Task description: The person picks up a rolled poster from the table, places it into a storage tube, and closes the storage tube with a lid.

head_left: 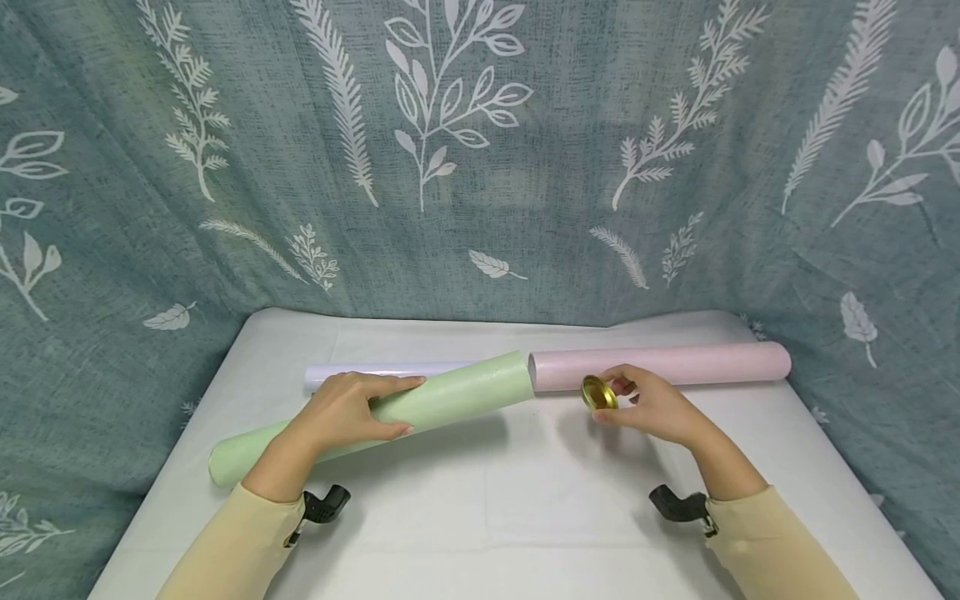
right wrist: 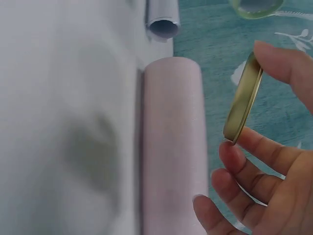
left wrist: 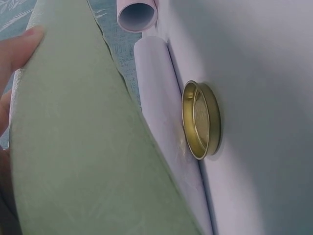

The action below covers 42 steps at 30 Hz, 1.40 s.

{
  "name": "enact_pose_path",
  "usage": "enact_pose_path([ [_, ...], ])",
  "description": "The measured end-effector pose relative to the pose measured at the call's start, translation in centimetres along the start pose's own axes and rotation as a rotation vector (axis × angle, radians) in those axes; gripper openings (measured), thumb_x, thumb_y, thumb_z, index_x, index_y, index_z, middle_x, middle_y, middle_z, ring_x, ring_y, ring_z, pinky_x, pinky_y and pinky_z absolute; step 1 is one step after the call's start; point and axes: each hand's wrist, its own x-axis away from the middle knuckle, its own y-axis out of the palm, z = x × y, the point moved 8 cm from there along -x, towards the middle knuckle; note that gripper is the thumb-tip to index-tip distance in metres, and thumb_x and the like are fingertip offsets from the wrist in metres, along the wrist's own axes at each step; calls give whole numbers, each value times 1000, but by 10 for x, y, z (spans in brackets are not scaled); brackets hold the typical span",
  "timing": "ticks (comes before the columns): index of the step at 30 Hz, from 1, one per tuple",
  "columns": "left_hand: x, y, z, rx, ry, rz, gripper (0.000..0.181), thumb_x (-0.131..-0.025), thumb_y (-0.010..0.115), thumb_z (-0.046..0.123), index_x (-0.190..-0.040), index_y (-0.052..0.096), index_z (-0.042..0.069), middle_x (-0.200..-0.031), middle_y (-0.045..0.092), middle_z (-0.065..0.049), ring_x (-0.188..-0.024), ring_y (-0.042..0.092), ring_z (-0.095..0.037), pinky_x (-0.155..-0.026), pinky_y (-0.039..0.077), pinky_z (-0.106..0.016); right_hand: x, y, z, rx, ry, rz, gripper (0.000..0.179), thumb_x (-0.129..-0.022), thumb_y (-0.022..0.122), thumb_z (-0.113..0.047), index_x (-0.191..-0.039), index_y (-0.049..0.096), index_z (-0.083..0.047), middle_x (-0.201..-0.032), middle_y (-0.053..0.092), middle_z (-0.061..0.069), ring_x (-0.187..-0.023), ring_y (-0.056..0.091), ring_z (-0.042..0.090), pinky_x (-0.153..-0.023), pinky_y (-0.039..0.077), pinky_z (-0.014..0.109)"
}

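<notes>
My left hand point(head_left: 337, 412) grips a pale green tube point(head_left: 465, 390) around its middle, thumb on the near side. The tube slants, its right end raised over the table. Between thumb and fingers of my right hand point(head_left: 656, 406), a round gold metal lid point(head_left: 601, 393) is pinched by its rim, hollow side facing the green tube's right end, with a gap between. A second gold lid point(left wrist: 201, 120) rests on the table beside a lavender tube point(left wrist: 164, 98) in the left wrist view; the green tube and left hand mostly hide it in the head view.
A pink tube point(head_left: 675, 367) lies at the back right, its open end facing left. Behind the green tube lies the lavender tube, partly covered from above. A white cloth covers the table point(head_left: 480, 517), and a patterned teal curtain point(head_left: 555, 167) hangs around its back and sides.
</notes>
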Motion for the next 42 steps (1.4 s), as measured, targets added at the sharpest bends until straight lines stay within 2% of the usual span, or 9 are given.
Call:
enact_pose_path([
  [5, 0, -1, 1, 4, 0, 1, 62, -77, 83, 49, -135, 65, 36, -120, 71, 10, -64, 50, 0, -60, 42, -26, -3, -4, -15, -4, -71, 13, 50, -80, 86, -25, -121, 63, -7, -101, 62, 6, -97, 57, 27, -89, 47, 53],
  [9, 0, 0, 2, 4, 2, -4, 61, -79, 82, 49, -135, 65, 35, -122, 70, 9, -71, 56, 1, -63, 44, -27, -3, -6, -28, 12, -95, 14, 49, -81, 86, -26, -120, 63, -9, -102, 63, 4, -98, 57, 28, -89, 48, 52],
  [14, 0, -2, 4, 8, 7, 5, 61, -78, 83, 48, -135, 65, 34, -122, 71, 10, -71, 56, 0, -62, 43, -26, -5, -6, -43, 1, -127, 9, 50, -80, 87, -30, -120, 63, -11, -103, 64, 3, -102, 58, 33, -90, 48, 51],
  [21, 0, -2, 4, 6, 16, 1, 62, -77, 83, 49, -135, 65, 35, -120, 71, 9, -56, 40, 1, -54, 36, -24, -10, -4, -55, -27, -168, 1, 51, -81, 86, -28, -123, 61, -11, -106, 63, 3, -100, 57, 21, -92, 48, 51],
  [26, 0, -2, 4, 11, -3, -16, 62, -78, 83, 50, -136, 64, 37, -121, 71, 11, -53, 32, 0, -53, 34, -25, -14, -2, -62, -34, -204, -5, 49, -83, 84, -25, -124, 61, -11, -107, 64, 2, -101, 58, 21, -91, 48, 48],
  [29, 0, -2, 5, 13, -4, -23, 62, -78, 82, 50, -136, 63, 37, -122, 70, 12, -54, 33, 0, -54, 35, -25, -17, 0, -66, -43, -225, -14, 48, -83, 83, -24, -124, 61, -12, -108, 65, 1, -102, 58, 25, -91, 47, 48],
  [36, -2, -1, 9, 5, 17, -15, 62, -78, 82, 50, -136, 64, 36, -123, 69, 12, -63, 47, 0, -58, 38, -24, -24, 6, -74, -45, -243, -45, 49, -83, 83, -24, -125, 61, -11, -109, 65, 0, -102, 57, 24, -91, 47, 48],
  [42, -3, 0, 11, 6, 27, -16, 62, -79, 82, 49, -136, 64, 35, -123, 70, 10, -65, 48, 1, -60, 39, -25, -31, 11, -76, -75, -259, -74, 49, -83, 82, -22, -126, 60, -9, -110, 64, 2, -105, 57, 32, -92, 46, 50],
])
